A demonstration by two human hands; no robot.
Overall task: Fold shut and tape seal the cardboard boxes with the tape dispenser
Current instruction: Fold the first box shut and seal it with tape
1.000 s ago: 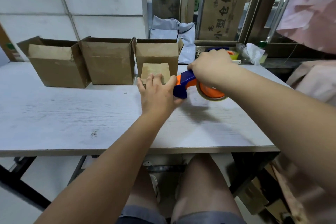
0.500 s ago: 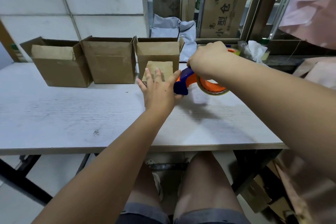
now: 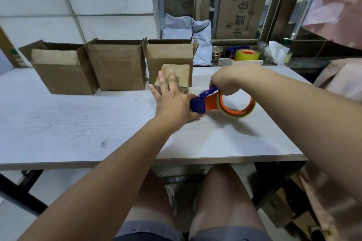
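A small closed cardboard box (image 3: 177, 73) sits on the white table (image 3: 78, 123), just in front of the rightmost of three open boxes. My left hand (image 3: 172, 101) lies flat on its near side, fingers straight and spread over the top. My right hand (image 3: 225, 82) grips the handle of a blue and orange tape dispenser (image 3: 221, 103) with a clear tape roll. The dispenser's blue head sits at the box's near right corner, touching my left hand.
Three open boxes stand in a row at the back: left (image 3: 58, 68), middle (image 3: 117, 64), right (image 3: 170, 53). A second tape roll (image 3: 246, 55) lies on the sill behind. Grey plastic bags (image 3: 188, 35) lean at the window. The table's front edge is near my knees.
My right hand has pulled the dispenser down and toward me, off the box's top to its near corner. My left hand has stayed flat on the small box.
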